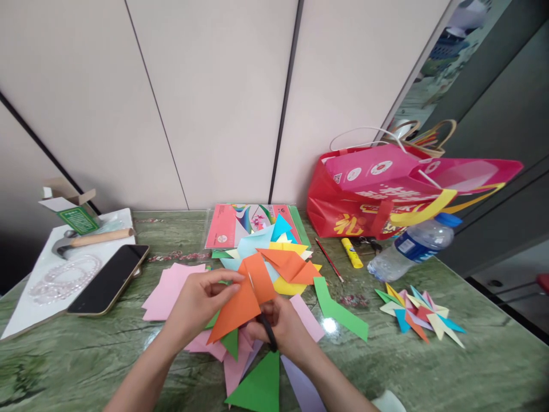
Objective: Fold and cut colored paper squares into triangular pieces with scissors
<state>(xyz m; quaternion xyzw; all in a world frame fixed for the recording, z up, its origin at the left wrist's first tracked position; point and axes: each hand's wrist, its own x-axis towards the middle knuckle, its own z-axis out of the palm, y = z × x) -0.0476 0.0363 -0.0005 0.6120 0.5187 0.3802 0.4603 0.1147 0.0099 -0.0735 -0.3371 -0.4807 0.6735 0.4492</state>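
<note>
My left hand (212, 294) pinches a folded sheet of orange paper (240, 303) above the middle of the table. My right hand (278, 329) is closed around a pair of scissors (267, 332) with black handles. A short bit of blade shows against the orange paper, and the rest is behind it. Beneath both hands lie pink, purple and green paper pieces, among them a green triangle (259, 386). Just beyond is a pile of folded paper in orange (291, 266), yellow and blue. An angled green strip (341, 309) lies right of my right hand.
At left are a phone (109, 280), a hammer (94, 239), a bead string (66, 279) and a small green box (77, 217). At right stand a red bag (338, 200), a tilted water bottle (414, 249), a glue stick (351, 253), a pencil (329, 259) and colourful paper stars (420, 315).
</note>
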